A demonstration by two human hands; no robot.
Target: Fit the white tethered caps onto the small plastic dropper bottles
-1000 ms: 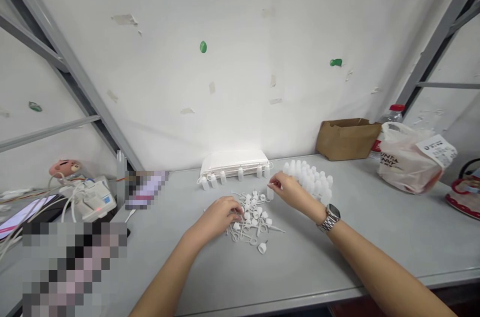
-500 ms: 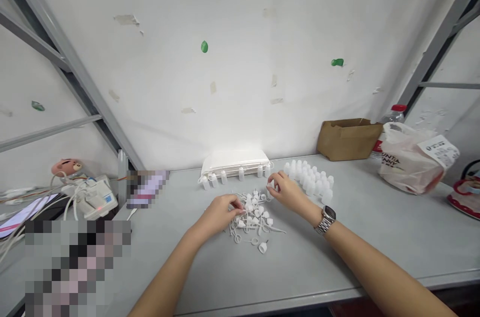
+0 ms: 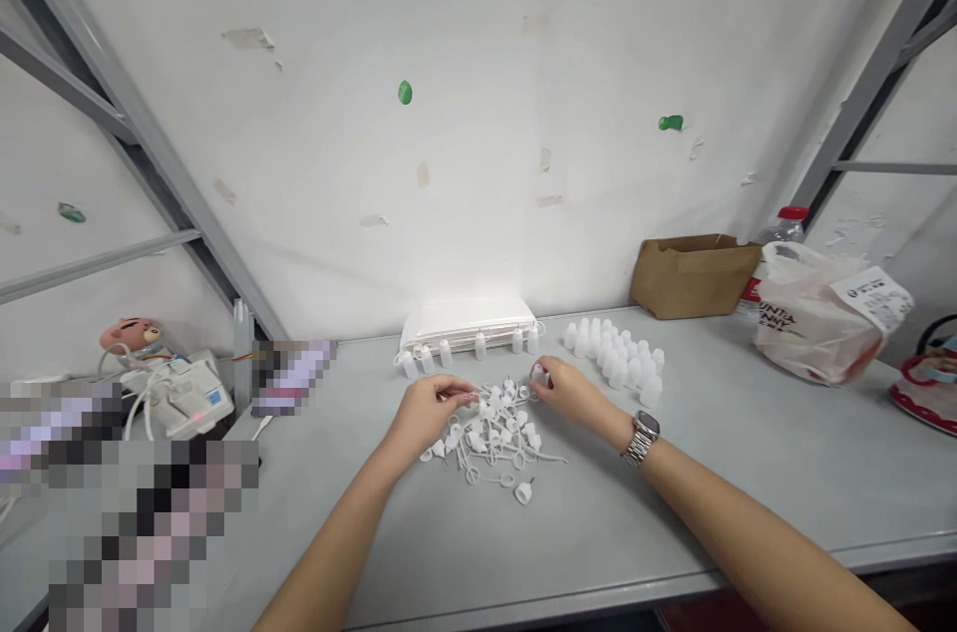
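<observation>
A tangled pile of white caps with looped cords [image 3: 493, 438] lies on the grey table. My left hand [image 3: 430, 413] is at the pile's upper left edge, thumb and fingers pinched together; whatever is between them is too small to make out. At the pile's upper right, my right hand [image 3: 572, 398] grips a small translucent bottle [image 3: 538, 374] upright between thumb and fingers. Behind the hands, several small capped bottles [image 3: 479, 346] stand in a loose row. To the right, a cluster of uncapped translucent bottles [image 3: 618, 370] stands close together.
A flat white stack [image 3: 468, 315] sits against the wall behind the capped bottles. A brown cardboard box [image 3: 692, 278], a plastic bag [image 3: 811, 323] and a red-capped bottle [image 3: 791, 215] are at the back right. A white power strip [image 3: 190, 398] with cables is on the left.
My left hand has moved up and left, uncovering more caps on the pile's left side. My right hand has shifted slightly down, and the bottle in it shows more clearly.
</observation>
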